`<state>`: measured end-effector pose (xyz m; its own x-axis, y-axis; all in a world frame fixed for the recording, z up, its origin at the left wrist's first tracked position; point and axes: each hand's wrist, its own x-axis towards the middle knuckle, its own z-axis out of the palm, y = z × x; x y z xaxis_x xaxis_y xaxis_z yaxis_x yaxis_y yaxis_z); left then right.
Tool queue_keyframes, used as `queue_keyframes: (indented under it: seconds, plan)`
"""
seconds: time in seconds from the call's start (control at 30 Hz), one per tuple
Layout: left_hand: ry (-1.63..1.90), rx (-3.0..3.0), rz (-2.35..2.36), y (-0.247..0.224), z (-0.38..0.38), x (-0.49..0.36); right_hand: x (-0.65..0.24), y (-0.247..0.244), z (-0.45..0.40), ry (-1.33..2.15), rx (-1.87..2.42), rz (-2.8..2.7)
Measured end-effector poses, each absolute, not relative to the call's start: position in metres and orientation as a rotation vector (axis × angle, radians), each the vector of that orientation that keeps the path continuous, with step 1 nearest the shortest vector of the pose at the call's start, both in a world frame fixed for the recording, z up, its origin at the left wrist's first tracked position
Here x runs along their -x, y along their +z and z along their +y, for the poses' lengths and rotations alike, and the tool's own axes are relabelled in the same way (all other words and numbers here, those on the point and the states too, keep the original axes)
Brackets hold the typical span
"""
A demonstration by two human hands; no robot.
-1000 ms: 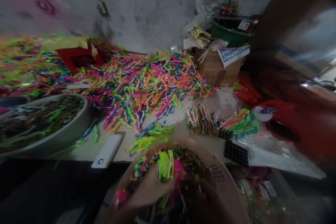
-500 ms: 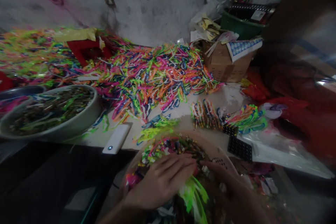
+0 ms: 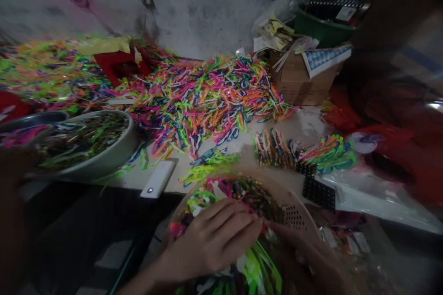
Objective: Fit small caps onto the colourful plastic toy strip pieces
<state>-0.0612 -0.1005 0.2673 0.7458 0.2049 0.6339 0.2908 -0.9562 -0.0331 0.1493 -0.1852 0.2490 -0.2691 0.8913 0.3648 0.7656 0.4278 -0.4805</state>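
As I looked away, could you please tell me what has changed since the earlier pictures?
The left hand has turned palm-down; green strips, upright in it earlier, now lie on its near side, its grip hidden. A blurred dark shape entered at left. The white slab, bowl and pile stayed put.

No readable text, carton [image 3: 302, 86] marks illegible

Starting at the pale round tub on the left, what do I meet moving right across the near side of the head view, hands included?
Pale round tub → white rectangular device → left hand → right hand → clear plastic sheet.
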Motion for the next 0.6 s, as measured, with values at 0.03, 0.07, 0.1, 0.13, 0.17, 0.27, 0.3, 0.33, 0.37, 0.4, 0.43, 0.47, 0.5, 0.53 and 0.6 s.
queue_keyframes:
  seconds: [0.03, 0.07, 0.1, 0.13, 0.17, 0.27, 0.3, 0.33, 0.37, 0.4, 0.43, 0.47, 0.5, 0.53, 0.6]
  plan:
    - [-0.988, 2.813, -0.400, 0.268, -0.100, 0.061, -0.150, 0.247, -0.186, 0.280, 1.408, -2.090]
    - [-0.988, 2.808, -0.394, 0.268, -0.100, 0.061, -0.151, 0.245, -0.188, 0.288, 1.431, -2.083]
    - [-0.983, 2.807, -0.387, 0.269, -0.100, 0.061, -0.152, 0.242, -0.189, 0.295, 1.451, -2.077]
    - [-0.979, 2.806, -0.378, 0.269, -0.100, 0.061, -0.152, 0.239, -0.190, 0.301, 1.465, -2.073]
    - [-0.976, 2.805, -0.370, 0.269, -0.100, 0.060, -0.152, 0.237, -0.191, 0.308, 1.484, -2.067]
    - [-0.986, 2.787, -0.351, 0.269, -0.100, 0.059, -0.151, 0.237, -0.193, 0.390, 1.530, -2.063]
    - [-0.999, 2.781, -0.344, 0.269, -0.101, 0.059, -0.150, 0.239, -0.193, 0.429, 1.544, -2.058]
    - [-1.020, 2.772, -0.333, 0.269, -0.101, 0.059, -0.149, 0.242, -0.192, 0.464, 1.556, -2.050]
    - [-1.036, 2.768, -0.326, 0.269, -0.101, 0.058, -0.148, 0.245, -0.192, 0.498, 1.552, -2.057]
    - [-1.047, 2.765, -0.315, 0.269, -0.101, 0.057, -0.148, 0.248, -0.191, 0.531, 1.533, -2.076]
    - [-1.049, 2.764, -0.299, 0.269, -0.101, 0.057, -0.147, 0.251, -0.190, 0.555, 1.510, -2.091]
    - [-1.054, 2.760, -0.279, 0.268, -0.101, 0.056, -0.147, 0.253, -0.190, 0.579, 1.484, -2.108]
    - [-1.058, 2.753, -0.262, 0.266, -0.100, 0.055, -0.147, 0.255, -0.189, 0.602, 1.462, -2.127]
    - [-1.064, 2.741, -0.242, 0.264, -0.100, 0.054, -0.147, 0.256, -0.188, 0.618, 1.442, -2.145]
    - [-1.084, 2.711, -0.218, 0.257, -0.100, 0.054, -0.148, 0.256, -0.187, 0.638, 1.432, -2.166]
